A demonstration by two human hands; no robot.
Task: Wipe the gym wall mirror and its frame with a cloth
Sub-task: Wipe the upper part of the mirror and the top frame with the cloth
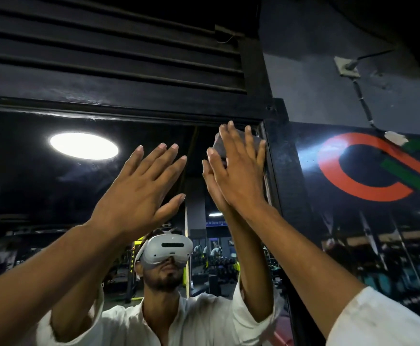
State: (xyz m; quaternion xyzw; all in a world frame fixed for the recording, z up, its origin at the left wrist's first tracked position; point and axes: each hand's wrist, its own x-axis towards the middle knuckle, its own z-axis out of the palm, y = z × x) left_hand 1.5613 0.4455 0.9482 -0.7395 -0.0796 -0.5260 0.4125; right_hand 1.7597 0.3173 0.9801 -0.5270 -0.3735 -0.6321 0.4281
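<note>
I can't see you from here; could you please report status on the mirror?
Right hand flat, pressing grey cloth into top right corner of wall mirror, beside black frame. Left hand open, empty. Nothing obstructing.

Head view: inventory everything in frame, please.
grey folded cloth: 1, grey, mirror's top right corner
gym wall mirror: 1, dark reflective, left and centre
black mirror frame: 1, black, top and right edges
black louvred vent: 1, black, above frame
round light reflection: 1, white, mirror upper left
painted logo: 1, red and green, right wall panel
white wall box: 1, white, upper right
left hand: 1, raised, fingers straight
right hand: 1, fingers straight, pressing cloth
</note>
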